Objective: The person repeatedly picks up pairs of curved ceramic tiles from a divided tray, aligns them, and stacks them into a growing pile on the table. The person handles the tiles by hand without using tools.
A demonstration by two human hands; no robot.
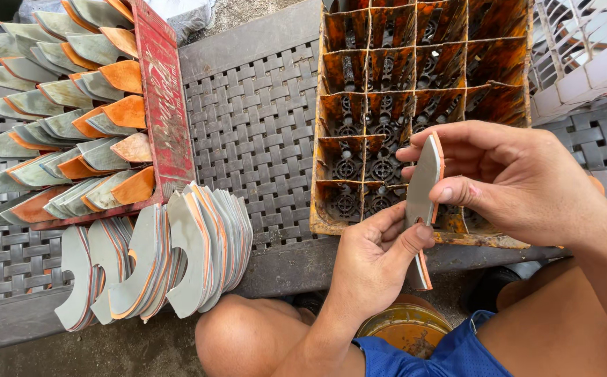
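Note:
Both hands hold one flat grey piece with an orange edge (422,183), seen nearly edge-on and upright. My left hand (373,258) pinches its lower part from below. My right hand (509,178) grips its upper part with thumb and fingers. The piece hangs over the near edge of an orange divided crate (331,174), whose compartments look empty.
A row of curved grey-and-orange pieces (157,258) leans on a dark woven plastic table (254,132). A red crate (167,105) at left is packed with several similar pieces. A round rusty tin (405,328) sits between my knees. A white lattice crate (583,49) stands at top right.

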